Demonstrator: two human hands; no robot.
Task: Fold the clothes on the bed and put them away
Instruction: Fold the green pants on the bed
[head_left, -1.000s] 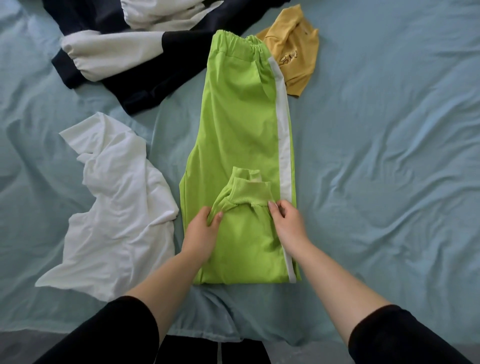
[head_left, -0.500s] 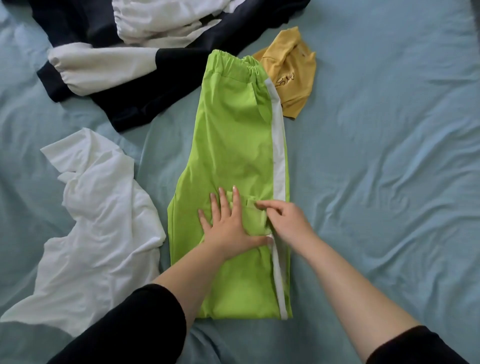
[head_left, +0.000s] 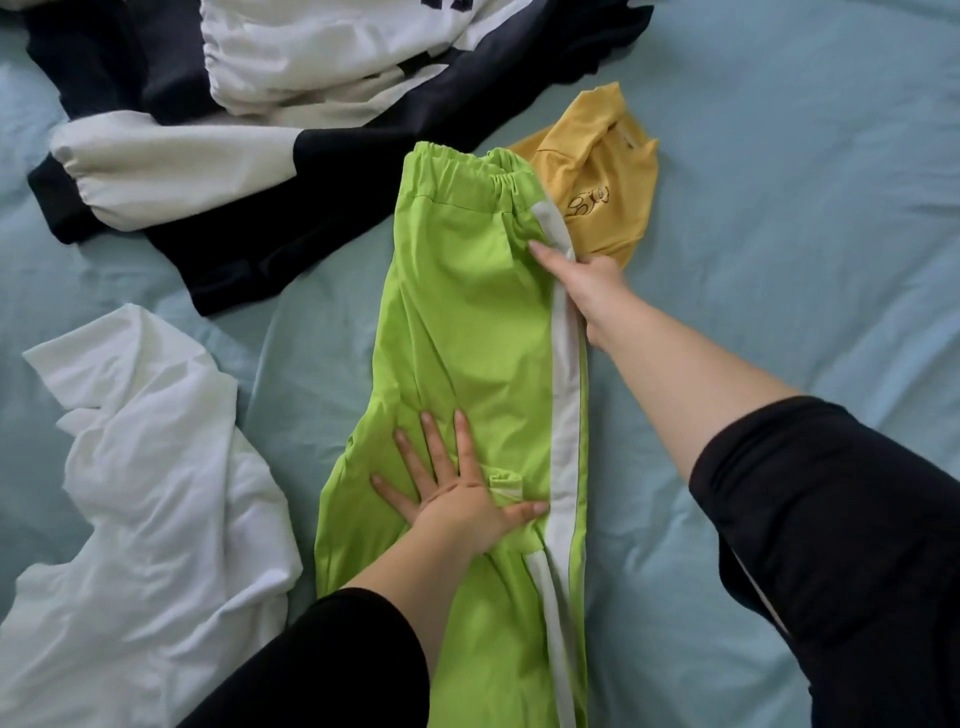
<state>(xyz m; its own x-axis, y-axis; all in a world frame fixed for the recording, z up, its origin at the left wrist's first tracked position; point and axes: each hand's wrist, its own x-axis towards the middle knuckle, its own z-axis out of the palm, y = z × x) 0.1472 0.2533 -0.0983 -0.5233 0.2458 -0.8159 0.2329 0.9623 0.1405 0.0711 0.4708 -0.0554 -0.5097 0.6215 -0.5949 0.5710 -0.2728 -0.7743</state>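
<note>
- One garment is in hand: the green trousers (head_left: 467, 332). They lie lengthwise on the bed (head_left: 805, 208) at the middle of the view. The waistband (head_left: 462, 176) points toward 12 o'clock and the lower end runs out of frame at 6 o'clock.
- Step, as judged: folding of the trousers is under way. They lie doubled lengthwise, and a cuff (head_left: 504, 480) sits turned up onto the upper leg, so a first crosswise fold appears made.
- Left hand (head_left: 457, 499): open, with fingers straight and spread. The palm presses flat on the cloth at 9 o'clock of the cuff, and the thumb reaches across below it.
- Right hand (head_left: 587, 283): at 1 o'clock, on the trousers' right edge just below the waistband. The thumb lies on the white stripe (head_left: 566, 395). The other fingers curl over the edge and out of sight, so the hand is judged to be pinching that edge.
- Next move, as judged: bring the waistband end down over the pinned cuff. This calls for edges kept aligned along the stripe and the cuff held against slipping.
- Condition of trousers: bright green thin cloth with a gathered elastic waistband. Shallow creases fan out from the left palm, and the stripe runs along the 3 o'clock edge.
- Outstanding: three other garments lie unfolded, none put away.
  - The yellow garment (head_left: 602, 176) is at 1 o'clock, touching the waistband corner.
  - The navy-and-white jacket (head_left: 322, 171) is at 11 o'clock.
  - The white garment (head_left: 156, 467) is at 8 o'clock.
</note>
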